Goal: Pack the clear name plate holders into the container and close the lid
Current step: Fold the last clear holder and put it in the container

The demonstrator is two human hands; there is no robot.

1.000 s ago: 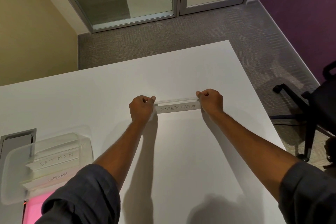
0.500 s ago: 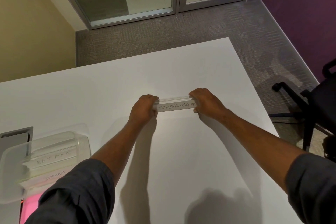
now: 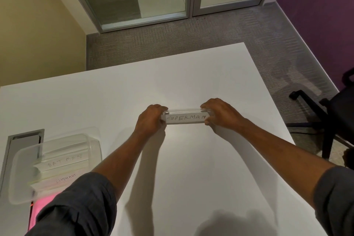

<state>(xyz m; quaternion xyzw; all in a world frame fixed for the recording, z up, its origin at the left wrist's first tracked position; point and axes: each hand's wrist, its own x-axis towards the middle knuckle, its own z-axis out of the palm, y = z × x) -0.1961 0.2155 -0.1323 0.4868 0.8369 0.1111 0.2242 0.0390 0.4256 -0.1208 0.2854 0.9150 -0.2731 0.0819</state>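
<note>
White table [image 3: 191, 168] under me, wide and bare in the middle. The clear container [image 3: 16, 178] sits down by the left edge, close to the near corner and half over the grey cable hatch [image 3: 24, 138]. It's open on top, lid not on. There's a faint clear outline past its far side that could be the lid, but I cannot tell.

Both arms are stretched out toward the far edge. My left hand [image 3: 151, 119] has its fingers curled over one end of the SUPERMAN holder [image 3: 185, 118], and my right hand [image 3: 220, 115] is wrapped round the other end, thumbs on my side. The holder lies level between them, lettering facing me, about midway across the table and nearer the far edge than the near one. Whether it's off the surface or just resting, I can't say.

In the container, the BATMAN holder [image 3: 65, 161] lies lengthwise, with the ELEPHANT holder [image 3: 65, 177] just beside it on my side.

So this is the third one, by my reckoning. I'd hold it by the ends only (clear plastic, slippery, so no squeezing the middle) and keep it level so the paper slip stays in. Then I'd swing it toward the left edge, turn it parallel to the two inside, and lower it flat rather than drop it.
</note>
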